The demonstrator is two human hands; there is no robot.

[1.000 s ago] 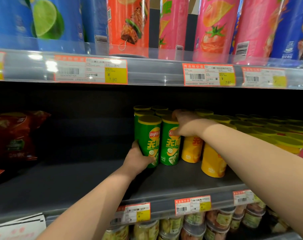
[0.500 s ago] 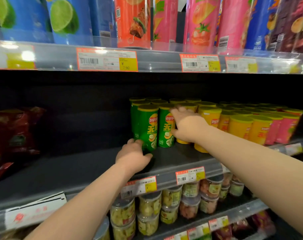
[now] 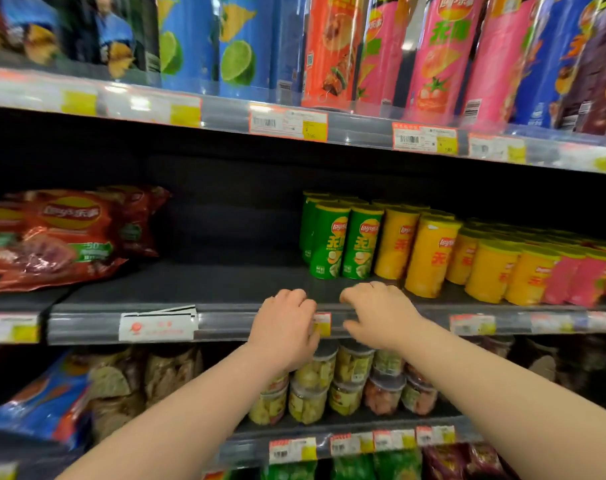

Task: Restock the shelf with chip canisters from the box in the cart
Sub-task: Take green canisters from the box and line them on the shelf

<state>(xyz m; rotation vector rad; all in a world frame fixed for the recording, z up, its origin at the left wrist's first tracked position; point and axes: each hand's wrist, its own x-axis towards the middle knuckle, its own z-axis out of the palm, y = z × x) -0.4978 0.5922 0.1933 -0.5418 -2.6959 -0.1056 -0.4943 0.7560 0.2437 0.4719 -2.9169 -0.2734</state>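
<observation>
Shelf [image 3: 190,285] edge, both hands right at the lip: left hand [image 3: 284,327] and right hand [image 3: 377,317] side by side, fingers loosely curled, holding nothing. Open deck runs left to the red bags [image 3: 62,233]. Green canisters [image 3: 343,240] stand upright just behind the hands, labels forward, with yellow canisters [image 3: 429,258] packed against their right. Jars [image 3: 329,375] are stacked on the tier below.

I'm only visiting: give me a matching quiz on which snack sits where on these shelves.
Things:
1 green canisters
2 red chip bags
3 clear tubs
4 blue lime canisters

Places:
A top shelf
B middle shelf, left end
C lower shelf
D middle shelf, centre

Pairs: 1-D, 2-B, 3-C, 4-A
</observation>
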